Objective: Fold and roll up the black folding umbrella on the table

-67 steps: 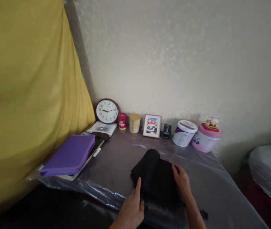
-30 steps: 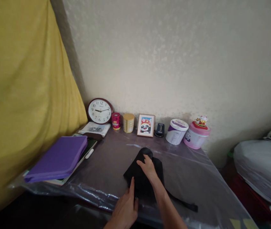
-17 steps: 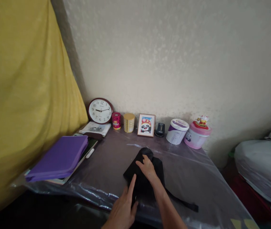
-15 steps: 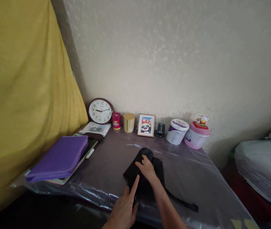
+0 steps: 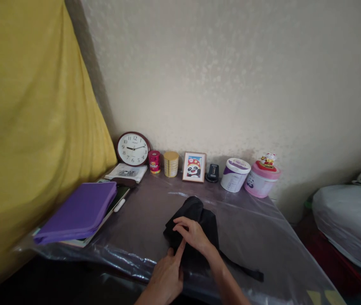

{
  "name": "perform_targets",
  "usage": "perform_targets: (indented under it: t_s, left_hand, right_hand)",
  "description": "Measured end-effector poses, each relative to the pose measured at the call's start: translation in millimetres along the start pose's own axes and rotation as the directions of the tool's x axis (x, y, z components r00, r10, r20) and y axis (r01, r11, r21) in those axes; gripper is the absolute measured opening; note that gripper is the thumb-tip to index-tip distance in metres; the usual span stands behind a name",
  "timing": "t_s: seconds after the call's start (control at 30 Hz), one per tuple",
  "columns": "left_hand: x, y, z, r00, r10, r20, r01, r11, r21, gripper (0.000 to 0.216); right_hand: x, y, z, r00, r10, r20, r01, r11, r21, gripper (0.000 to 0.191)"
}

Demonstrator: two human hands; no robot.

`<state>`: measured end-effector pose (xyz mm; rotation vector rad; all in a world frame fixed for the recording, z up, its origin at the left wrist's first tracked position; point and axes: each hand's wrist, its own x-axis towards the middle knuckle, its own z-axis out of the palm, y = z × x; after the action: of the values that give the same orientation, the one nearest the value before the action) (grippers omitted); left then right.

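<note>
A black folded cloth piece with a strap, perhaps a bag, lies crumpled on the table near its front edge. My left hand rests at its near side, index finger stretched out onto the fabric; the thumb is mostly hidden. Over the middle of the cloth lies my right hand, fingers extended to the left and slightly bent, with the thumb a little apart below them. It almost meets the left fingertip. No grip on the fabric shows in either hand. The strap trails off to the right.
Plastic film covers the table. Along the wall stand a clock, a red can, a yellow-lidded can, a panda picture, a black device and two tubs. A purple folder lies left.
My right hand has shifted left and slightly down across the cloth, fingers now stretched leftward close to the left index finger. My left hand has stayed nearly in place.
</note>
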<state>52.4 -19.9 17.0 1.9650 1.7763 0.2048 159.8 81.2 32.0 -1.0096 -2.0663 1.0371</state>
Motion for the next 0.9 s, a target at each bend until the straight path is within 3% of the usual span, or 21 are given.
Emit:
perform_targets:
  t_s: [0.17, 0.3, 0.53, 0.7, 0.8, 0.9]
  left_hand:
    - [-1, 0, 1, 0.999, -0.034, -0.022, 0.034, 0.999, -0.018, 0.071]
    - [-1, 0, 1, 0.999, -0.031, -0.033, 0.029, 0.997, -0.075, 0.075]
    - [0, -2, 4, 0.996, -0.085, -0.016, 0.083, 0.991, -0.106, 0.079]
    - [1, -8, 12, 0.997, -0.064, -0.038, 0.056, 0.981, -0.187, 0.079]
    - [1, -8, 13, 0.997, -0.067, -0.032, 0.059, 0.974, -0.218, 0.077]
    - [0, -4, 9, 0.997, -0.081, -0.006, 0.079, 0.977, -0.197, 0.077]
  right_hand:
    - [-20, 7, 1, 0.959, -0.224, -0.176, 0.199, 0.969, -0.145, 0.023]
    - [-21, 25, -4, 0.922, -0.344, -0.177, 0.287, 0.915, -0.285, 0.026]
    - [32, 63, -26, 0.947, -0.285, -0.149, 0.179, 0.852, -0.492, 0.027]
    - [65, 82, -48, 0.949, -0.151, -0.277, -0.017, 0.851, -0.525, 0.027]
    - [61, 78, -55, 0.917, -0.116, -0.382, -0.111, 0.846, -0.522, 0.03]
    - [39, 62, -46, 0.893, -0.189, -0.407, -0.05, 0.859, -0.509, 0.031]
